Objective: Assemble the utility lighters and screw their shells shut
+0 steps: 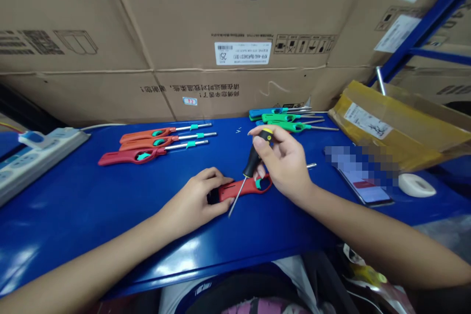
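Below the middle of the head view, a red gas lighter point(241, 188) with a green trigger lies on the blue table point(154, 216). My left hand point(200, 195) grips its handle end between fingers and thumb. My right hand point(281, 162) is closed around a screwdriver point(253, 158) with a black and yellow handle. The screwdriver's metal shaft slants down across the red lighter, and its tip shows just past the near side of the handle. Behind my right wrist the end of a metal tube sticks out. Part of the lighter's trigger end is hidden by my right hand.
Orange and red lighters point(147, 143) lie at the back left; blue and green ones point(281, 117) at the back right. A power strip point(37, 159) sits far left. To the right are a phone point(362, 181), a white oval object point(416, 185) and a yellow-taped box point(382, 122). Cardboard boxes point(176, 24) stand behind.
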The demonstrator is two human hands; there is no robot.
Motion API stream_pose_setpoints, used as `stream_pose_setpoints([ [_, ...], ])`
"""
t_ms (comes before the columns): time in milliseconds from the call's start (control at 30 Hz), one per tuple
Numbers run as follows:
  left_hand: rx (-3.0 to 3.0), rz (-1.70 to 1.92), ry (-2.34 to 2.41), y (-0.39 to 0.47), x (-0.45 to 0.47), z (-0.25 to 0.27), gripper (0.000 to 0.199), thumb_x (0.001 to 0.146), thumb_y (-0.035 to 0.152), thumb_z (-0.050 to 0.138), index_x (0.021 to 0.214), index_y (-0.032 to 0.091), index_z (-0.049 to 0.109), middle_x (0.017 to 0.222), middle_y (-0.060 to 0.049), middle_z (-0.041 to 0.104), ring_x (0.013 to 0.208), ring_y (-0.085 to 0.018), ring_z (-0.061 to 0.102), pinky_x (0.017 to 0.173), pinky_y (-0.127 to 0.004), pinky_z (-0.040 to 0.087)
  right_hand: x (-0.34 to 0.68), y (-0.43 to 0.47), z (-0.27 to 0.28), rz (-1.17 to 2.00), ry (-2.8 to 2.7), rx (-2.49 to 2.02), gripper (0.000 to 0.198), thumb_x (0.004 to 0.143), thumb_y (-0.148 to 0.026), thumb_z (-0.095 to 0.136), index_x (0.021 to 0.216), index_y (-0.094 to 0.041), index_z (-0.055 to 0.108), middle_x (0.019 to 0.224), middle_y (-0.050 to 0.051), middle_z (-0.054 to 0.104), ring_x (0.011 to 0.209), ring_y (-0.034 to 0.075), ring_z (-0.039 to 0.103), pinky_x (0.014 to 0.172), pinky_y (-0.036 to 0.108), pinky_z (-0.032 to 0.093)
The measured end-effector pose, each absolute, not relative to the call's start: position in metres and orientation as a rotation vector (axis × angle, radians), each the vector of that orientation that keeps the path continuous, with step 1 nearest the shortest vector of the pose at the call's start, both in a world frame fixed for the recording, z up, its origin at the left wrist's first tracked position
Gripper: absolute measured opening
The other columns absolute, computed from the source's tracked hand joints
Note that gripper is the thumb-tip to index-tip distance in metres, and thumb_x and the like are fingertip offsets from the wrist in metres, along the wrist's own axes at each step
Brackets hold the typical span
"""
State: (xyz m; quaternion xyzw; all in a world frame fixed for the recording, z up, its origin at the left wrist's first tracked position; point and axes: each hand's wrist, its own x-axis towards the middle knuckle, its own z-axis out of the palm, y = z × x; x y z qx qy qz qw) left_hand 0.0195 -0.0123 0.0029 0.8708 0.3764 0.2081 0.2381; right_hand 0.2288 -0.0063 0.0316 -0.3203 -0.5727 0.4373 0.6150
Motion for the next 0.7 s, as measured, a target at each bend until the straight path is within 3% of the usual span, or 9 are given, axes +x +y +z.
stream_pose_setpoints([
  [67,2.431,0.559,1.032,-0.01,0.02,0.004,0.032,0.092,0.038,0.068,0.119,0.02,0.071,0.105,-0.007,0.067,0.094,-0.021,0.066,0.087,-0.036,0.057,0.229,-0.002,0.031,1.154,-1.224,-0.847,0.04,0.081,-0.056,0.076,0.091,-0.021,0.059,0.06,-0.009,0.052,0.033,0.006,0.045,0.03,0.02,0.04],
  [200,2.612,0.499,1.015,-0.001,0.022,0.004,0.021,0.097,0.031,0.061,0.111,0.017,0.069,0.105,-0.008,0.066,0.096,-0.022,0.065,0.086,-0.035,0.056,0.229,0.002,0.024,1.258,-1.144,-0.929,0.046,0.077,-0.061,0.076,0.082,-0.02,0.057,0.054,-0.01,0.051,0.032,0.004,0.043,0.03,0.017,0.034],
  [433,2.763,0.735,0.975,0.049,0.045,0.019,0.023,0.095,0.032,0.064,0.108,0.015,0.07,0.092,-0.007,0.068,0.083,-0.021,0.065,0.078,-0.032,0.055,0.231,0.007,0.019,1.225,-0.973,-0.873,0.031,0.078,-0.047,0.075,0.081,-0.021,0.059,0.055,-0.01,0.05,0.035,0.004,0.039,0.033,0.018,0.033],
  [700,2.755,0.834,1.101,0.135,0.11,0.04,0.02,0.093,0.028,0.067,0.106,0.013,0.073,0.098,-0.009,0.07,0.09,-0.021,0.068,0.087,-0.034,0.055,0.252,0.035,0.016,1.195,-0.651,-0.931,0.014,0.08,-0.031,0.058,0.072,-0.021,0.051,0.056,-0.009,0.042,0.039,0.006,0.033,0.035,0.02,0.025],
])
